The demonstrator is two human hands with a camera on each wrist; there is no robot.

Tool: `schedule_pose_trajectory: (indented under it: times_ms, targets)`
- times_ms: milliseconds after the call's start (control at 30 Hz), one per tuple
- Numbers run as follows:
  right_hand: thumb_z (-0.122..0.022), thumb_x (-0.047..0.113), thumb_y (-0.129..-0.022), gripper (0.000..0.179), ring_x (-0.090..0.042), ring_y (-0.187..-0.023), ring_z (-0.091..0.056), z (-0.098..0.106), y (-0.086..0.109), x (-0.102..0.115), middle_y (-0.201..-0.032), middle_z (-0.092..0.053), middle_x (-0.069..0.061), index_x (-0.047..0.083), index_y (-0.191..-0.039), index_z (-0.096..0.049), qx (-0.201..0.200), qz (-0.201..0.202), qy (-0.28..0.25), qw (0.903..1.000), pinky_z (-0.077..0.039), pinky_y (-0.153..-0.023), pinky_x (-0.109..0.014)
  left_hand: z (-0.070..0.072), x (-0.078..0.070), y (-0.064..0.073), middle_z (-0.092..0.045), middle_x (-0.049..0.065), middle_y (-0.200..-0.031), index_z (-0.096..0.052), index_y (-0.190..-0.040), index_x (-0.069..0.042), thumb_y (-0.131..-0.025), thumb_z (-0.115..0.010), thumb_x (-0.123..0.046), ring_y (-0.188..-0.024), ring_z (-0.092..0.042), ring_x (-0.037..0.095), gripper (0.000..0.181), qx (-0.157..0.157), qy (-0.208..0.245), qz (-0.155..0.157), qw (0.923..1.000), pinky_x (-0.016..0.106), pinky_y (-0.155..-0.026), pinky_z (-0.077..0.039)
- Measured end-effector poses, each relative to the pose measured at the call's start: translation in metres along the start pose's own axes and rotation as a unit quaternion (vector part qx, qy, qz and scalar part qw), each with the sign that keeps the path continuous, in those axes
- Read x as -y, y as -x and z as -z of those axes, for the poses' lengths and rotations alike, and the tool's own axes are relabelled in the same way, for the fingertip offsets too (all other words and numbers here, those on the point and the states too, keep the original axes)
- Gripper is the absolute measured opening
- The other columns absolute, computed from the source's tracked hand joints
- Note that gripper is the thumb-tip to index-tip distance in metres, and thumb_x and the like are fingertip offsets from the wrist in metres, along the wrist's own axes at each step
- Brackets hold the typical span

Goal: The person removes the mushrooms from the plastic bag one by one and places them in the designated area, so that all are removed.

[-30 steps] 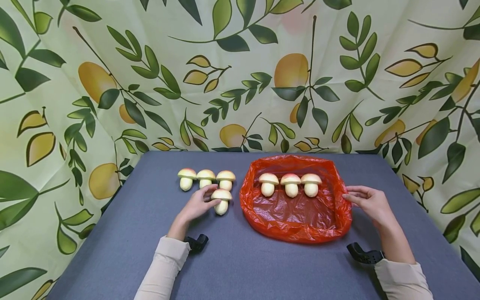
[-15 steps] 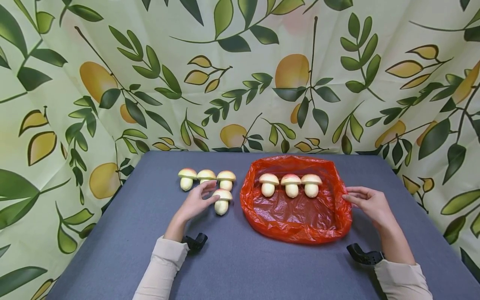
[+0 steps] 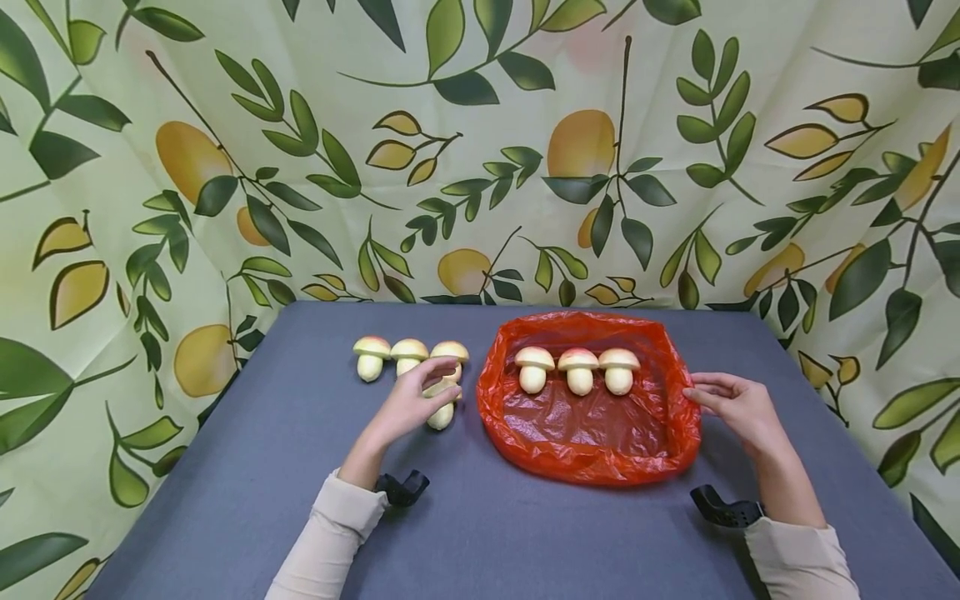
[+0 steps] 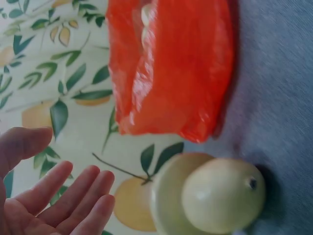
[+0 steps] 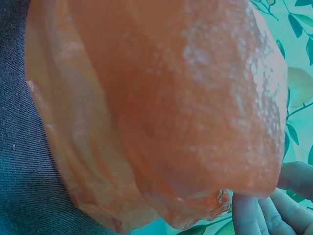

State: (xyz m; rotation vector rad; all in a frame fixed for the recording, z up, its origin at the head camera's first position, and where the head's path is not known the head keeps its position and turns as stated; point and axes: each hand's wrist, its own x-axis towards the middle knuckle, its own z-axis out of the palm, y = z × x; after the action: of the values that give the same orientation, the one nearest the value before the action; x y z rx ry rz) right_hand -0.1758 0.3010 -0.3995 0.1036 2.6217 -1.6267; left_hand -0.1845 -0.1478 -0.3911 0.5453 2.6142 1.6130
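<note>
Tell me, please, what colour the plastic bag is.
The plastic bag is bright red, which shows best in the head view.

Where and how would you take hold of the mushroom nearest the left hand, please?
I'd pinch the cap across its sides, the left hand coming from above and the left: the cap overhangs the narrower stem, probably giving a good edge, while the red bag stands close on the right.

The bag (image 3: 592, 469) at the right hand (image 3: 738, 408) is crinkled, glossy plastic; the mushroom (image 4: 217, 198) beside the left hand (image 3: 414, 402) looks smooth; matt, woven cloth (image 3: 540, 542) lies below both.
</note>
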Motion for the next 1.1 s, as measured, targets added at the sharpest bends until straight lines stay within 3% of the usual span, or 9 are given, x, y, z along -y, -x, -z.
schedule_pose_trajectory:
  times_ms: [567,1100]
  targets:
    - [-0.065,0.027,-0.092,0.052,0.007,-0.073,-0.064,-0.002,0.0,0.002,-0.075,-0.063,0.032,-0.014,-0.124,-0.053,0.007,-0.002,0.007,1.0,-0.058,-0.071,-0.019,-0.026,-0.022,-0.022,-0.056,0.023,-0.136,-0.049,-0.135,0.003,-0.092,-0.063,-0.011,-0.128,-0.054,0.035,0.048,0.046,-0.013,-0.038,0.9981,0.047,-0.111,-0.041]
    - [-0.064,0.027,-0.093,0.052,0.008,-0.073,-0.064,-0.002,0.0,0.002,-0.076,-0.063,0.032,-0.013,-0.124,-0.054,0.007,-0.003,0.005,1.0,-0.057,-0.071,-0.018,-0.052,-0.037,-0.039,-0.057,0.019,-0.137,-0.051,-0.135,-0.001,-0.091,-0.064,-0.012,-0.128,-0.055,0.031,0.047,0.08,-0.034,-0.032,0.9957,0.045,-0.11,-0.042]
